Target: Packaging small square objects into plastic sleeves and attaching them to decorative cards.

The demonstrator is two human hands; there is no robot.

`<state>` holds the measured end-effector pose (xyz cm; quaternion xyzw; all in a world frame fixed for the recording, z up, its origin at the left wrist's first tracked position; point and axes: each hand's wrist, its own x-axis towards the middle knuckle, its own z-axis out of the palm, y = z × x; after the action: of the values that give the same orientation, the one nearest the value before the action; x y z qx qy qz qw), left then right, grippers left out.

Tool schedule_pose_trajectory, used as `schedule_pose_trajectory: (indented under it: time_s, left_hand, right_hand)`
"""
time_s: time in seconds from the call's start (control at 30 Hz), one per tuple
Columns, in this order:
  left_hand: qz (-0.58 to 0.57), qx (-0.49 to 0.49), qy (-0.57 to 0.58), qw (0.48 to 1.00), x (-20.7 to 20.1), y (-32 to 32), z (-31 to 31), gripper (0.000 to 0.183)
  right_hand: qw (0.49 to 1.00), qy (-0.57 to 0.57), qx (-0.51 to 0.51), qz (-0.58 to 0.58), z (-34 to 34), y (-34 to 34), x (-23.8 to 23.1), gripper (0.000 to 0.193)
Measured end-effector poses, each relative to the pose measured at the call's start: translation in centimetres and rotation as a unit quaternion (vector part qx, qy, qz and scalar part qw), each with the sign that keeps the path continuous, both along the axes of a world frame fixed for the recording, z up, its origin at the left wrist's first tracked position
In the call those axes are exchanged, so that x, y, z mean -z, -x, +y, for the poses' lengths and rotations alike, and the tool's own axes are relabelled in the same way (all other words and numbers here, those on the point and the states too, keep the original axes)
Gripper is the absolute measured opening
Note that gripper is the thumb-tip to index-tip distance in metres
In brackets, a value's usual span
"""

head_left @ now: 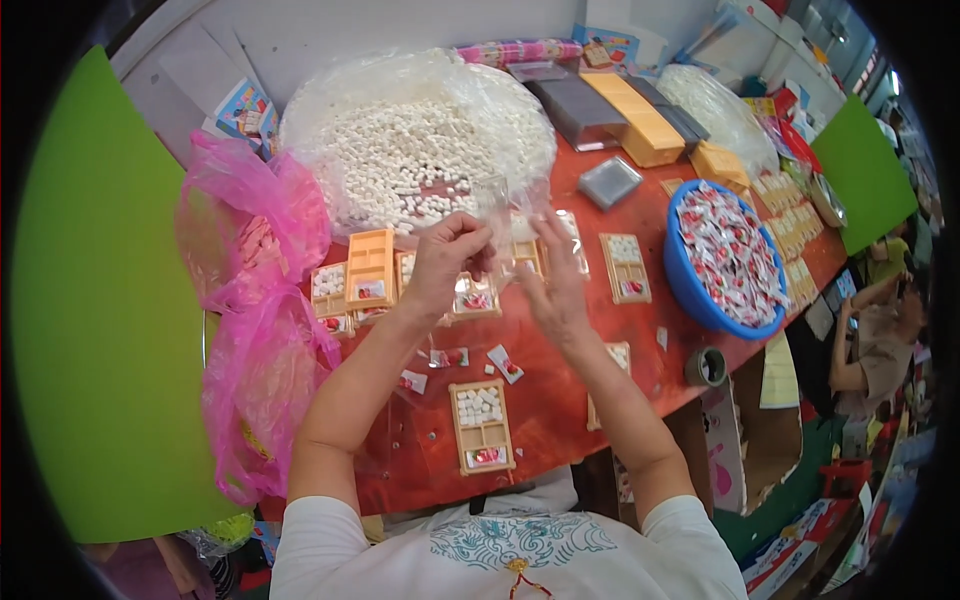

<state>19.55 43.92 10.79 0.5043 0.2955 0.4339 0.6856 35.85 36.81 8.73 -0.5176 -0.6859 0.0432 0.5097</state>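
Note:
Over the middle of the red table I have a clear plastic cover raised between my hands. My left hand is closed, its fingertips pinching the cover's left side. My right hand is at the cover's right, fingers apart and slightly blurred; whether it touches the cover is hard to see. Just beyond them lie several tan divided trays, some under my hands. An orange tray is stacked on these at the left. Closer to me, a tan tray holds white pieces and a small printed packet.
White pieces fill a big plastic-lined round tray at the back. Small packets fill a blue basin at right, beside a tape roll. Pink plastic bags hang at left. Orange trays are stacked behind. Loose packets lie nearby.

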Motion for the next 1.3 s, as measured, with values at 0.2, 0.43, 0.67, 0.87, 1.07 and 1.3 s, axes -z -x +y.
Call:
schedule_pose_trajectory:
  time_s: [0.2, 0.43, 0.67, 0.87, 1.07, 1.3]
  left_hand:
    - [-0.110, 0.082, 0.078, 0.987, 0.0, -1.8, -6.6, 0.008]
    - [-0.098, 0.117, 0.050, 0.987, 0.1, -1.7, -11.0, 0.008]
    - [-0.065, 0.113, 0.010, 0.991, -0.4, -1.6, -13.3, 0.009]
    - [-0.014, 0.097, -0.018, 0.995, -0.7, -1.8, -14.3, 0.014]
    - [-0.012, 0.098, -0.005, 0.995, -0.6, -1.6, -14.2, 0.011]
    - [-0.017, 0.099, 0.008, 0.995, -0.3, -1.4, -14.3, 0.013]
  right_hand:
    - [0.945, 0.128, -0.130, 0.272, -4.4, 2.3, 1.1, 0.057]
    - [0.878, 0.143, -0.173, 0.423, -10.3, 3.0, 0.1, 0.053]
    - [0.875, 0.144, -0.164, 0.432, -12.6, 3.2, -0.6, 0.051]
    - [0.851, 0.158, -0.166, 0.472, -13.3, 3.2, -0.5, 0.051]
    - [0.848, 0.185, -0.165, 0.469, -13.8, 2.9, -0.5, 0.051]
    - [0.851, 0.183, -0.161, 0.466, -14.0, 3.0, -0.2, 0.050]
